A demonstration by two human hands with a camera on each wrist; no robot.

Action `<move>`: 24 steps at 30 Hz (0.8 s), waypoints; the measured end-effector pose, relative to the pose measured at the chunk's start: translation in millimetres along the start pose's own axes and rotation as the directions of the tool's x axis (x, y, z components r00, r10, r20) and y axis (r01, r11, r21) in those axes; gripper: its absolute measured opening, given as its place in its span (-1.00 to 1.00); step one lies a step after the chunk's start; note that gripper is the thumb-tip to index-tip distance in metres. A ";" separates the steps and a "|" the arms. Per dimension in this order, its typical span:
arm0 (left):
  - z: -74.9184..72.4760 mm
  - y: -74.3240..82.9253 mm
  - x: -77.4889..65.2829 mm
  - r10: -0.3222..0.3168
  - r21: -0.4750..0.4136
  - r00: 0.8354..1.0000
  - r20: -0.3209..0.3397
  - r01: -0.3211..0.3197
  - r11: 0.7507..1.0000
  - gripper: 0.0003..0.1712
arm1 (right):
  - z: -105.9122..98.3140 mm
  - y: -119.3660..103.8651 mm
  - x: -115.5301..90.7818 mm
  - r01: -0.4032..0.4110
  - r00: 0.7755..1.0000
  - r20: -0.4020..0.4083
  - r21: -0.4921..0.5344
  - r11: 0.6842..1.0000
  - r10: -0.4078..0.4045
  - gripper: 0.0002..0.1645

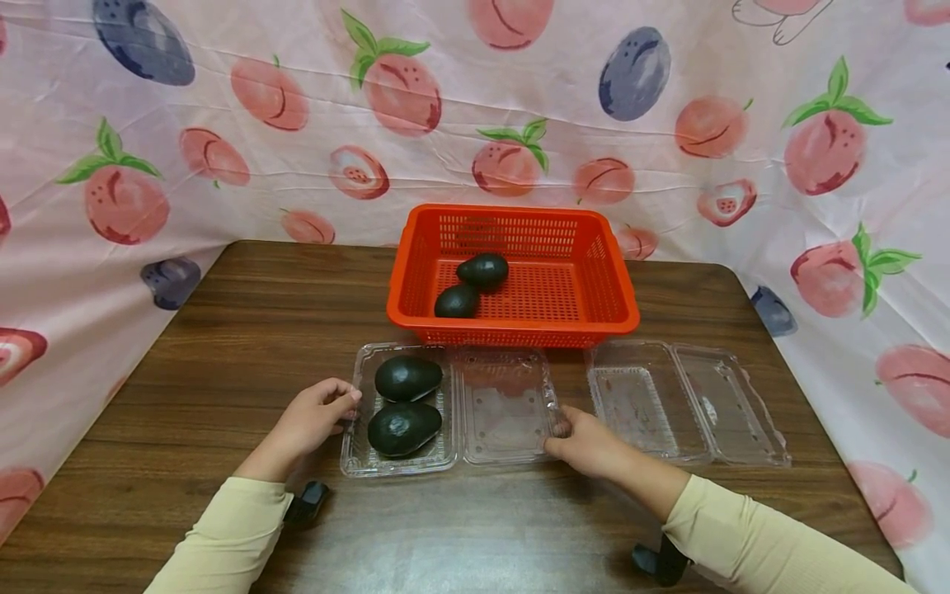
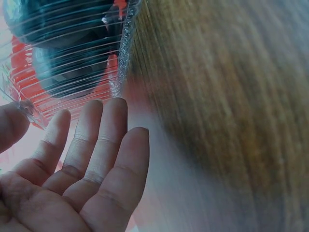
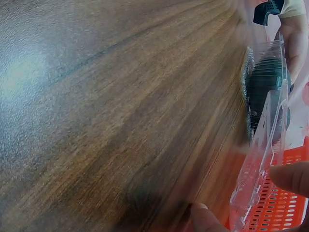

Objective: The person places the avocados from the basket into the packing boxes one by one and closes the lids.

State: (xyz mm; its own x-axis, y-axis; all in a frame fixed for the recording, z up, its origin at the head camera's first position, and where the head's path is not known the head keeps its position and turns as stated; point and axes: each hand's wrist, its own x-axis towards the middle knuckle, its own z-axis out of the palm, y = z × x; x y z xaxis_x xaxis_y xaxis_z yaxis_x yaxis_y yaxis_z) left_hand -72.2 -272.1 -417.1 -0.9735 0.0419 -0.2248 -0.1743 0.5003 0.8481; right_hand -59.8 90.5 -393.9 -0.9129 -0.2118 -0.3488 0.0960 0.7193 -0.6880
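Right grip [image 1: 589, 443], clear lid [image 1: 505, 408] seemingly pinched within

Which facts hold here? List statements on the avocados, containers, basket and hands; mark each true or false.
1. Two avocados lie in the clear container nearer the left hand. True.
2. The left hand holds an avocado. False: it is at the container's edge.
3. The right hand touches that container's lid. True.
4. Both containers are closed. False: the second container is open too.
5. The red basket holds two avocados. True.
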 end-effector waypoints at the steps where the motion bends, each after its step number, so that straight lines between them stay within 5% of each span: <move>1: 0.1 0.1 0.1 0.001 0.002 1.000 0.001 -0.001 1.000 -0.69 | 0.6 0.6 0.1 -0.002 1.000 0.002 0.009 1.000 0.002 -0.10; 14: -0.5 -0.8 1.5 0.007 -0.012 1.000 0.003 -0.007 1.000 -0.69 | 0.6 1.6 -2.8 0.002 1.000 0.006 0.204 0.979 -0.003 -0.23; 24: -0.7 -0.1 1.5 0.003 -0.020 1.000 0.005 -0.003 1.000 -0.69 | -2.3 2.7 -10.1 0.057 0.998 0.002 0.243 0.968 -0.060 -0.21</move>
State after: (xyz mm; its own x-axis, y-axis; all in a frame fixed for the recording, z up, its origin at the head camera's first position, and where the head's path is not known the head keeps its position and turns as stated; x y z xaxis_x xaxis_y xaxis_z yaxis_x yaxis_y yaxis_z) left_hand -73.7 -272.7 -417.2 -0.9733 0.0483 -0.2246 -0.1741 0.4826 0.8584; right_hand -51.3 96.1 -390.7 -0.9164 -0.2554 -0.3083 0.1370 0.5235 -0.8410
